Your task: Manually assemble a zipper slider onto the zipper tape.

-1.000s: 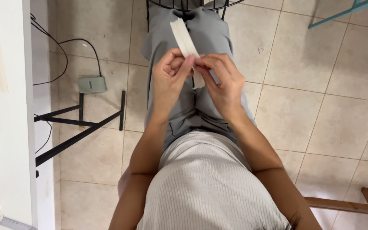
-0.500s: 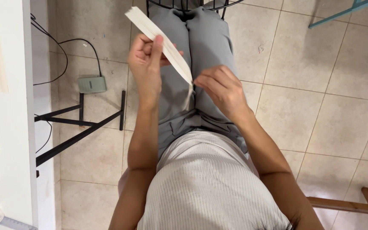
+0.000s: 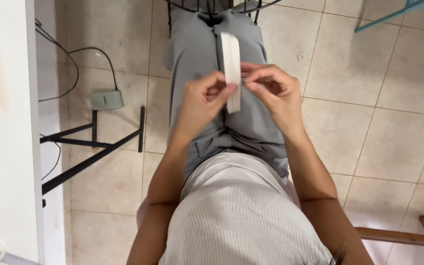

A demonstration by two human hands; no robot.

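- Head view: a white strip (image 3: 231, 68) stands lengthwise at upper centre of the frame, over the grey-trousered lap (image 3: 197, 54).
- The left hand (image 3: 202, 105) has its fingers (image 3: 224, 91) pinched on the strip's left edge, near its lower end.
- The right hand (image 3: 276, 91) has its fingers (image 3: 251, 73) closed on the strip's right edge, opposite the left.
- At left of the frame, a small grey box (image 3: 107, 99) with a cable lies on the tiled floor (image 3: 369, 122), beside a black metal stand (image 3: 92, 147).

The one head camera is looking steeply down, close over the hands and lap (image 3: 212, 64), floor (image 3: 369, 127) showing around.
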